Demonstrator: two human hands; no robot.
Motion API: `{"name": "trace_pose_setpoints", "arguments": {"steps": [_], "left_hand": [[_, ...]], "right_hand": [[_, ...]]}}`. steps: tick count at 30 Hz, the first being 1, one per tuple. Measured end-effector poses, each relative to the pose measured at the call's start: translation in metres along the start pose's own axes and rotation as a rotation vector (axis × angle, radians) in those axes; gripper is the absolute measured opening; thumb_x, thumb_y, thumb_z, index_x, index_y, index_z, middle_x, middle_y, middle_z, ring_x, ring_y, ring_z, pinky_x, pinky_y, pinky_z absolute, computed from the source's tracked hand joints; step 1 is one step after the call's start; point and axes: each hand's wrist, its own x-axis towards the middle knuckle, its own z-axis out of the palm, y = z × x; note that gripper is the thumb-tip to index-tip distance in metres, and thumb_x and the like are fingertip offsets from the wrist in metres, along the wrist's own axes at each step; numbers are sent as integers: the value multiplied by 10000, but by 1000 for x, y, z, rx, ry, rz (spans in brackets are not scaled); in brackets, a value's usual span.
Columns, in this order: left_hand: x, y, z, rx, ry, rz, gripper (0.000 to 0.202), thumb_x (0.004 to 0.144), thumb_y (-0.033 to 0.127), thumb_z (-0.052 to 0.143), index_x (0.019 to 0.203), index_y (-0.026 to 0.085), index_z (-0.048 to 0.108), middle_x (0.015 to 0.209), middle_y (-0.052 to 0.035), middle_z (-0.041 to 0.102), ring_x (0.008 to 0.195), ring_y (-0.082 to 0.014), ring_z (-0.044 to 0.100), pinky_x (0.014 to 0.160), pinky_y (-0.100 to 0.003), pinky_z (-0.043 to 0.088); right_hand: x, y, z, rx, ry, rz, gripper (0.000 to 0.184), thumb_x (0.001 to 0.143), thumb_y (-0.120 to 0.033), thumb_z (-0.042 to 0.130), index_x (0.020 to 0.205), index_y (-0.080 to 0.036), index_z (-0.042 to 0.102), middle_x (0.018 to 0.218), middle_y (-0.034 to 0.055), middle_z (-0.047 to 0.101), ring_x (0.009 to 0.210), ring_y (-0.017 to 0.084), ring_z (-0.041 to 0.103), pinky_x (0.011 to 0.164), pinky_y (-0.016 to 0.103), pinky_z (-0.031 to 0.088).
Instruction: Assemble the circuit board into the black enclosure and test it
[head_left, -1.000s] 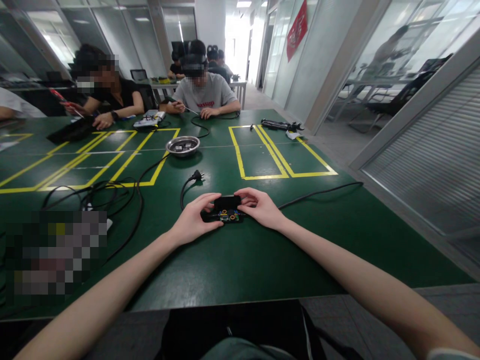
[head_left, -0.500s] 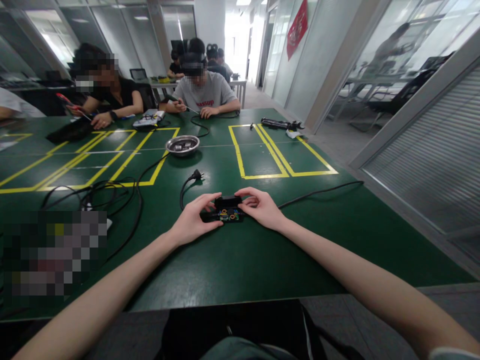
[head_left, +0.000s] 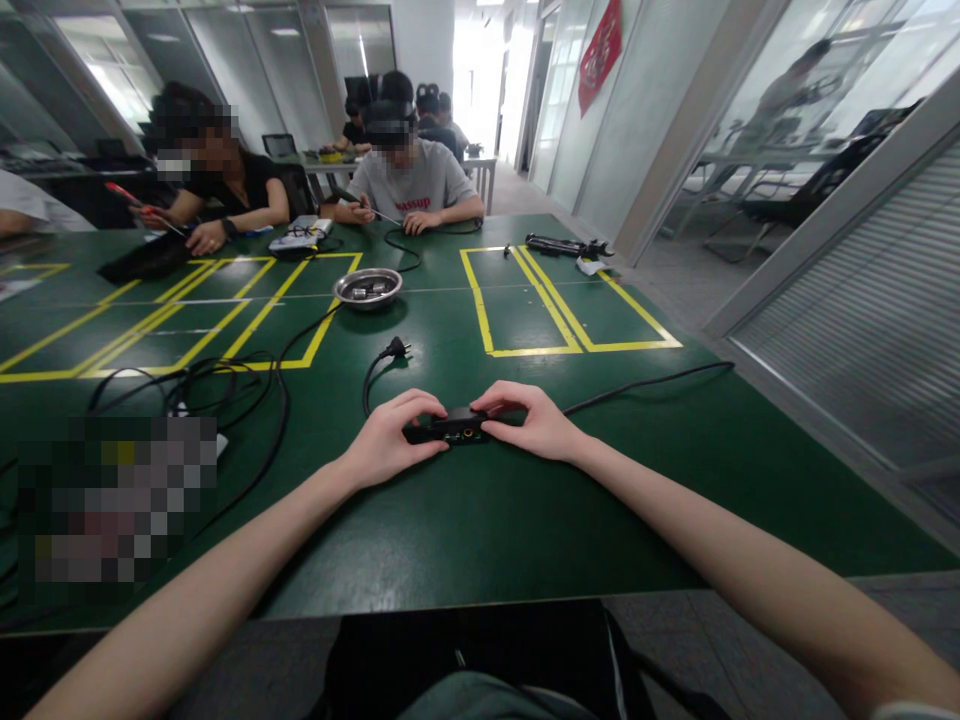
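Observation:
Between my hands, on the green table, lies an opened black power adapter. Its black cover sits low over the lower half, tilted, with a strip of green circuit board showing at the near side. My left hand grips the adapter's left end, thumb at the near edge and fingers on the far side. On the right end of the cover, my right hand pinches with thumb and fingers. A black cord with a plug runs behind my left hand; another cable leads off right.
A metal bowl with small metal parts stands beyond my hands. Coiled black cables and a blurred-out object lie at left. Yellow tape marks the table; a black tripod-like item lies at the far right. Two people work across the table.
The cover has come down toward me over the circuit board, which now shows only as a narrow strip. My right hand has turned slightly with it; my left hand stays about the same.

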Motion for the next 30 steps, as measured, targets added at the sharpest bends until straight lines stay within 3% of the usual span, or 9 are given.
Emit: {"name": "trace_pose_setpoints", "arguments": {"steps": [5, 10, 18, 24, 30], "left_hand": [[0, -1, 0, -5, -15, 20, 165, 856, 288, 770, 969, 187, 705, 1106, -88, 708, 1006, -212, 694, 872, -348, 591], [0, 0, 1, 50, -75, -23, 303, 833, 261, 767, 1122, 204, 692, 1143, -74, 735, 1038, -229, 699, 927, -372, 580], [0, 2, 3, 58, -73, -65, 307, 868, 304, 714, 1157, 203, 685, 1051, -57, 748, 917, -214, 693, 875, -368, 568], [1, 8, 2, 50, -107, -79, 259, 843, 277, 694, 1088, 196, 671, 982, -41, 734, 862, -205, 685, 820, -345, 554], [1, 8, 9, 165, -123, -26, 305, 837, 323, 731, 1106, 219, 629, 1003, -43, 719, 882, -219, 684, 811, -342, 548]], "right_hand": [[1, -3, -3, -92, -52, -122, 91, 862, -243, 715, 936, -211, 758, 997, 74, 743, 958, 220, 716, 905, 420, 602], [1, -2, -3, -134, -67, -173, 82, 870, -218, 711, 941, -204, 749, 1016, 79, 728, 934, 209, 709, 878, 395, 594], [0, 9, 1, -313, -171, -241, 477, 795, -173, 714, 1270, -200, 668, 1232, 118, 683, 1127, 250, 669, 988, 421, 552], [1, 5, 12, -514, -185, -215, 503, 742, -126, 697, 1242, -156, 652, 1131, 132, 693, 1036, 270, 659, 922, 431, 566], [-2, 2, 10, -556, -232, -259, 422, 865, -80, 596, 1281, -145, 631, 1153, 159, 698, 1064, 273, 649, 944, 452, 554]]}}
